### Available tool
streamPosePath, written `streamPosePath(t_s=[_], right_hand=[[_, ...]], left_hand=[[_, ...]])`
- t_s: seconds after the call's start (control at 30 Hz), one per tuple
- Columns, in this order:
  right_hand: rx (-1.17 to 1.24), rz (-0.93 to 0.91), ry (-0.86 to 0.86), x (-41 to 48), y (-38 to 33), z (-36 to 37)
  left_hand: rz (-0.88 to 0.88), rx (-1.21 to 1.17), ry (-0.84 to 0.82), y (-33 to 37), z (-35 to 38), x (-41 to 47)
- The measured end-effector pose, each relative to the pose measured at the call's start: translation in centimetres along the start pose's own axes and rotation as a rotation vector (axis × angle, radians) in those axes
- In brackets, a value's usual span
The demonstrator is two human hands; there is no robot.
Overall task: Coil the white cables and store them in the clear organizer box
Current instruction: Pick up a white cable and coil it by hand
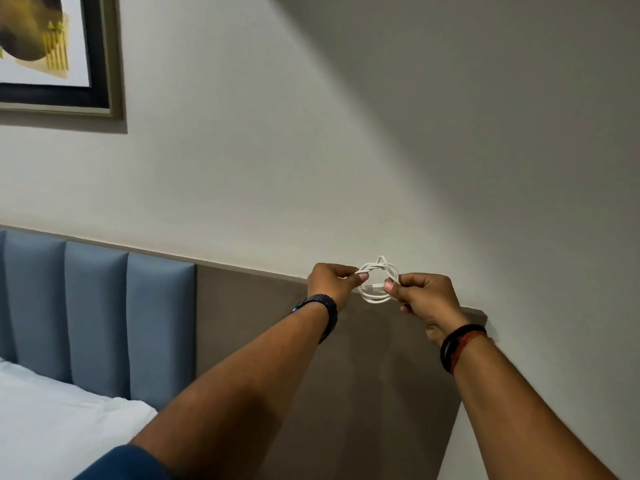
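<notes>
A white cable [375, 299], wound into a small round coil of several loops, is held up in the air in front of the wall. My left hand [334, 284] pinches the coil's left side between thumb and fingers. My right hand [424, 296] pinches its right side, thumb on the loops. A white plug end shows inside the coil, between my two thumbs. The clear organizer box is not in view.
A brown wall panel [263, 341] runs behind my hands, with a blue padded headboard [97, 317] to its left. A bed with white sheets [52, 420] lies at the lower left. A framed picture [52, 53] hangs at the upper left.
</notes>
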State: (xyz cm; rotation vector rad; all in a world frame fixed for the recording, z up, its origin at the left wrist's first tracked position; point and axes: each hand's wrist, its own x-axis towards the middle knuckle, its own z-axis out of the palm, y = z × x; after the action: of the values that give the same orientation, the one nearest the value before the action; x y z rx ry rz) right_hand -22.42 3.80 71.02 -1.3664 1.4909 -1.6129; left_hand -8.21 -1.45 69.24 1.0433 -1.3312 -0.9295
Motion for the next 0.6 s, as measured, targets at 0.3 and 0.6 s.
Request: streamPosePath(t_s=[0.3, 0.6], right_hand=[[0.139, 0.075, -0.124, 0.3, 1.8, -1.1], [0.272, 0.393, -0.209, -1.0, 10.0, -0.5]], left_hand=[[-0.067, -0.164, -0.010, -1.2, 1.4, -0.9], [-0.221, -0.313, -0.205, -9.0, 0.2, -3.2]])
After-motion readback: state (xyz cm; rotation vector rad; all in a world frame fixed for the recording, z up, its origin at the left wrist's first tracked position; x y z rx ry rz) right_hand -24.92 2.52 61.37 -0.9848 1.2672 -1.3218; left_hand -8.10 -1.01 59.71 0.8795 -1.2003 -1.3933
